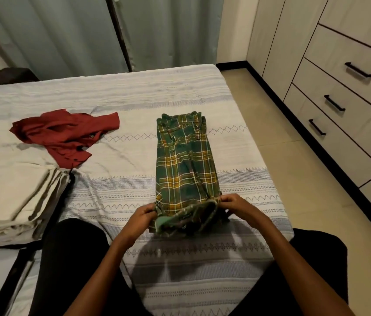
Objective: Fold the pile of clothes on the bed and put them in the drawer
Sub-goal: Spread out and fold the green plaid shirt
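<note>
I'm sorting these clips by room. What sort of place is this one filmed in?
Most likely a bedroom. A bed with a patterned cover holds shirts, including a green plaid shirt; a built-in wardrobe with drawers lines the right wall, and curtains hang behind.

The near hem of the plaid shirt [185, 160] is partly hidden behind the left hand [142, 218] and right hand [237, 205]. The cream folded stack [18, 201] at the bed's [134, 99] left edge is cut off by the frame. Something black beneath the stack cannot be identified. The red shirt's [63, 131] small label is unreadable.
</note>
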### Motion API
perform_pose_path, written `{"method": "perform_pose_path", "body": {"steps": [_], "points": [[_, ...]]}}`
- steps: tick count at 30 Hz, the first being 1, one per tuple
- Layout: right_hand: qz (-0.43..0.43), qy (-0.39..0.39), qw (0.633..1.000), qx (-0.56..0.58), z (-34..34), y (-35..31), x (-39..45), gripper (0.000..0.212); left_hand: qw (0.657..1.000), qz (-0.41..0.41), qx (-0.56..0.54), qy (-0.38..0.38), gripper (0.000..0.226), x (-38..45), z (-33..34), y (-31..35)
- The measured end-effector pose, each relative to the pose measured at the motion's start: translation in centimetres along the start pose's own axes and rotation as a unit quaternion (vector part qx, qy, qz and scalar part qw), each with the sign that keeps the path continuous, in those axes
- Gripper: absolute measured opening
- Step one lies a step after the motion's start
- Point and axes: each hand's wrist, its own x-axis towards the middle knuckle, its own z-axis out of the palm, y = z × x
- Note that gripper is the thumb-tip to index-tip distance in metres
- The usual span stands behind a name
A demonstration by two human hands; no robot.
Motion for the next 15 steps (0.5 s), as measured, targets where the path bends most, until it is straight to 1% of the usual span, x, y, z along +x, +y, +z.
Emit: {"method": "perform_pose_path", "body": {"steps": [1, 3, 5, 7, 9, 10, 12, 15], "points": [[0.019, 0.056, 0.998, 0.014, 0.2, 0.1, 0.8, 0.027, 0.997, -0.031, -0.047, 0.044, 0.02, 0.6, 0.5, 0.0], [0.044, 0.17, 0.984, 0.019, 0.9, 0.4, 2.2, 0.033, 0.985, -0.067, -0.101, 0.119, 0.021, 1.7, 1.2, 0.0], [0.064, 0.243, 0.967, 0.03, 1.8, 1.0, 3.3, 0.037, 0.978, -0.085, -0.101, 0.163, 0.02, 2.5, 1.5, 0.0], [0.084, 0.27, 0.958, 0.052, 2.6, 1.2, 3.8, 0.026, 0.975, -0.091, -0.084, 0.183, 0.02, 2.9, 1.8, 0.0], [0.097, 0.278, 0.952, 0.081, 3.1, 0.9, 3.8, 0.016, 0.971, -0.093, -0.103, 0.193, 0.016, 2.9, 2.1, -0.2], [0.099, 0.284, 0.949, 0.096, 3.4, 0.9, 3.9, 0.014, 0.969, -0.095, -0.116, 0.197, 0.016, 3.0, 2.1, -0.3], [0.098, 0.302, 0.941, 0.119, 3.9, 1.3, 3.8, 0.017, 0.965, -0.089, -0.131, 0.207, 0.02, 2.8, 2.3, -0.5], [0.08, 0.315, 0.941, 0.095, 3.7, 0.7, 4.7, 0.017, 0.965, -0.042, -0.113, 0.235, 0.031, 3.3, 2.2, 0.2]]}}
